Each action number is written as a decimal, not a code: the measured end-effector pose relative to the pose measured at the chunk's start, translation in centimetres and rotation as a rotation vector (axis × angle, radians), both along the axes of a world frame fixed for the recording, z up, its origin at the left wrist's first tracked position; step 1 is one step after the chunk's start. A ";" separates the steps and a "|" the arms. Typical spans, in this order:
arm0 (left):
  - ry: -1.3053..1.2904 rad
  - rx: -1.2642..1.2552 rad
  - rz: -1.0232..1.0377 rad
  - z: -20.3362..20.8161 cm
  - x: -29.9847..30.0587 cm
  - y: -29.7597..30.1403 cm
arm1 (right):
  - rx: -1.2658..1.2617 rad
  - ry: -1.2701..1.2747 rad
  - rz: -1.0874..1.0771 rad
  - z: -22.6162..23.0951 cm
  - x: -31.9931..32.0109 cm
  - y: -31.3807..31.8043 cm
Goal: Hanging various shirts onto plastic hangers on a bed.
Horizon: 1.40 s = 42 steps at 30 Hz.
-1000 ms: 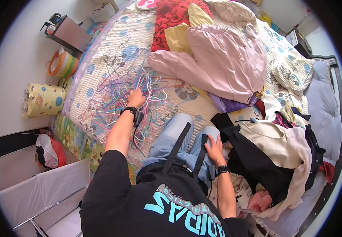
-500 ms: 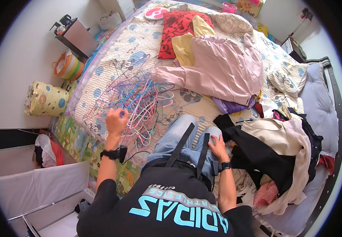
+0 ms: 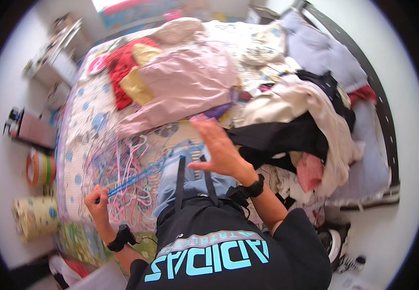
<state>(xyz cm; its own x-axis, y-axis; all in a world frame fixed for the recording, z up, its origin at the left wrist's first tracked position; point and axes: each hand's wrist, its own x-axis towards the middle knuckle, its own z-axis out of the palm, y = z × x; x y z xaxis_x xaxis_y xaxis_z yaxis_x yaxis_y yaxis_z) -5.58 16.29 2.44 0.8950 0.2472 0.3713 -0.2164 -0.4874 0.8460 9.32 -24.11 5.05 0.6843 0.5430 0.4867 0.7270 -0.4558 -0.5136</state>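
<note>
My left hand (image 3: 97, 200) is closed around the end of a blue clothes hanger (image 3: 144, 173), stretched across the hanger pile and my knees. Raised over my right thigh, my right hand (image 3: 216, 147) has its fingers apart and holds nothing that I can see; motion blurs it. The far end of the hanger comes close to this hand, but I cannot tell whether they touch. Beneath the hanger lies a tangled pile of thin coloured hangers (image 3: 131, 158). A pale pink long-sleeved garment (image 3: 185, 72) is spread out beyond the pile.
Black trousers (image 3: 287, 137) and a cream garment (image 3: 272, 104) lie heaped on my right. A red patterned pillow (image 3: 120, 72) rests at the far left of the bed. Beside the bed stand a striped basket (image 3: 40, 167) and a yellow planet-print bin (image 3: 35, 215).
My left hand has drawn a blue hanger out of the pile, toward the left. My right hand has lifted off my thigh and opened. The view has swung to the right.
</note>
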 end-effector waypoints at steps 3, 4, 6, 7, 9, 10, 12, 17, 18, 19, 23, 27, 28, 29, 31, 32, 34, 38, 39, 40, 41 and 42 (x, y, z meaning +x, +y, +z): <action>0.025 -0.104 -0.157 -0.3 5.7 -5.1 | 0.053 0.671 0.176 1.2 -3.6 -2.0; 0.023 -0.111 -0.205 -0.2 7.5 -7.2 | -0.028 0.644 0.154 1.8 -4.9 -2.5; 0.026 -0.011 -0.308 0.0 10.9 -10.7 | 0.323 0.734 0.196 -0.3 -7.5 -4.0; 0.022 0.087 -0.387 -0.1 12.4 -11.6 | 0.418 0.779 0.217 -0.4 -8.6 -4.8; 0.076 0.186 -0.494 -0.6 15.5 -14.5 | 0.439 0.793 0.126 0.1 -10.9 -6.6; 0.039 0.168 -0.570 -0.5 17.0 -16.7 | 0.455 0.821 0.068 0.3 -12.1 -7.5; 0.011 0.045 -0.707 -0.5 20.0 -22.4 | 0.467 0.806 -0.089 0.7 -14.5 -9.2; 0.320 0.005 -0.815 -2.2 26.4 -34.8 | 0.800 0.829 -0.565 1.3 -20.2 -13.1; 0.225 0.021 -0.901 -4.1 27.7 -37.4 | 0.802 0.821 -0.571 1.5 -21.2 -13.6; 0.128 0.033 -0.984 -5.9 28.6 -40.0 | 0.854 0.780 -0.665 2.0 -22.1 -14.1; -0.204 -0.020 -0.948 -4.4 26.7 -50.5 | 0.876 0.542 -0.981 2.4 -25.3 -16.5; -0.414 -0.074 -0.880 1.0 26.4 -57.5 | 0.872 0.366 -1.181 2.9 -26.9 -17.3; -0.395 0.046 -0.928 1.8 27.0 -58.3 | 0.894 0.292 -1.198 2.7 -26.9 -17.4; -0.376 0.169 -0.970 2.7 27.9 -58.9 | 0.879 0.282 -1.201 2.9 -26.9 -17.2; -0.289 0.219 -1.050 2.7 31.1 -58.9 | 0.968 0.230 -1.220 3.6 -26.6 -17.0; -0.313 0.165 -1.050 2.6 32.1 -58.4 | 0.975 0.179 -1.215 3.5 -26.5 -17.1; -0.395 0.081 -1.036 3.8 31.9 -55.9 | 0.920 0.099 -1.286 2.9 -27.0 -17.8; -0.272 -0.187 -0.865 4.5 30.5 -42.6 | 0.625 -0.086 -1.455 0.5 -24.8 -20.4; -0.379 -0.239 -0.705 2.5 31.7 -37.8 | 0.392 -0.159 -1.494 0.4 -23.2 -20.7; -0.292 -0.267 -0.520 2.8 30.6 -33.3 | 0.298 -0.047 -1.470 0.8 -22.0 -20.6; -0.211 -0.133 -0.505 4.3 30.1 -28.4 | 0.259 -0.028 -1.468 0.1 -20.1 -20.7; -0.239 -0.141 -0.362 3.5 29.9 -24.6 | 0.219 -0.008 -1.459 -1.4 -18.0 -20.8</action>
<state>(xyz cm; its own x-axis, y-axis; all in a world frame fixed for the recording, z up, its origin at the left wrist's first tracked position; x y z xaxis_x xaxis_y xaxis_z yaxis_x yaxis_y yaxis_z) 24.31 -8.31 5.99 0.8261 -0.0033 0.5635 -0.5492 -0.2282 0.8039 -8.69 -44.95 3.68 0.5458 -0.6920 0.4725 -0.2939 -0.6861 -0.6654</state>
